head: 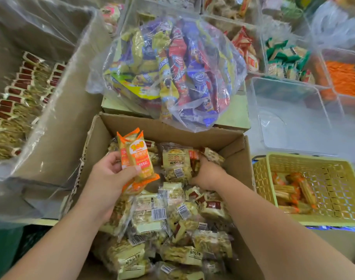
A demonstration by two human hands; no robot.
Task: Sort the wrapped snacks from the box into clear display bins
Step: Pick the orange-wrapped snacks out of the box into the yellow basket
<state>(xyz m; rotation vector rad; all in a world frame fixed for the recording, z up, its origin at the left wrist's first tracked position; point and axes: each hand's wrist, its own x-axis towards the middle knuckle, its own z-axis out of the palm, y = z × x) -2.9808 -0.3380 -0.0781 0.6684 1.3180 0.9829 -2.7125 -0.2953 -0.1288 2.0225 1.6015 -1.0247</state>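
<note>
An open cardboard box (172,126) in front of me is full of clear-wrapped cream and brown snacks (152,215). My left hand (110,174) is raised over the box's left side and holds a few orange-wrapped snacks (138,158) upright. My right hand (208,172) reaches down into the far right part of the box, its fingers closed among the packets there on a brown-patterned snack (212,155). An empty clear bin (289,118) stands to the right behind the box.
A yellow basket (334,164) at the right holds orange-wrapped snacks. A clear bag of colourful snacks (172,69) lies behind the box. A plastic-lined carton (57,122) with rows of red-labelled packets is at the left. Filled clear bins (283,57) line the back right.
</note>
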